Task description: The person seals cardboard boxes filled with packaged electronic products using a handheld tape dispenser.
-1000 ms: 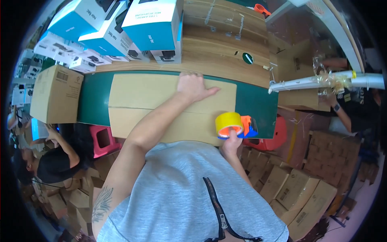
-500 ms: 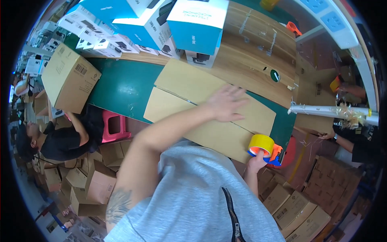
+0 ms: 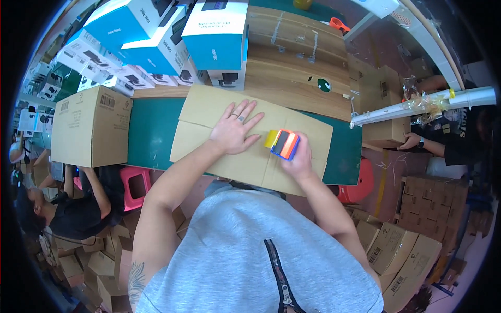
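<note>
A flat-topped brown cardboard box [image 3: 308,123] lies in front of me on the green table, its flaps folded down and meeting at a seam. My left hand [image 3: 235,130] presses on the top with fingers spread, a ring on one finger. In my right hand [image 3: 300,159] is an orange and blue tape dispenser [image 3: 285,145] with a yellow roll. I hold it against the box top, to the right of my left hand. My fist hides part of its handle.
White and blue product boxes [image 3: 214,47] are stacked behind. A taller carton [image 3: 78,125] stands left, by a seated co-worker [image 3: 78,203] and a pink stool [image 3: 134,188]. A white pole [image 3: 386,113] juts in from the right, near another person [image 3: 449,141]. Cartons [image 3: 407,255] fill the lower right.
My right hand has brought the tape dispenser from the box's right edge onto its top. My left hand has slid leftward over the cardboard. The view has shifted.
</note>
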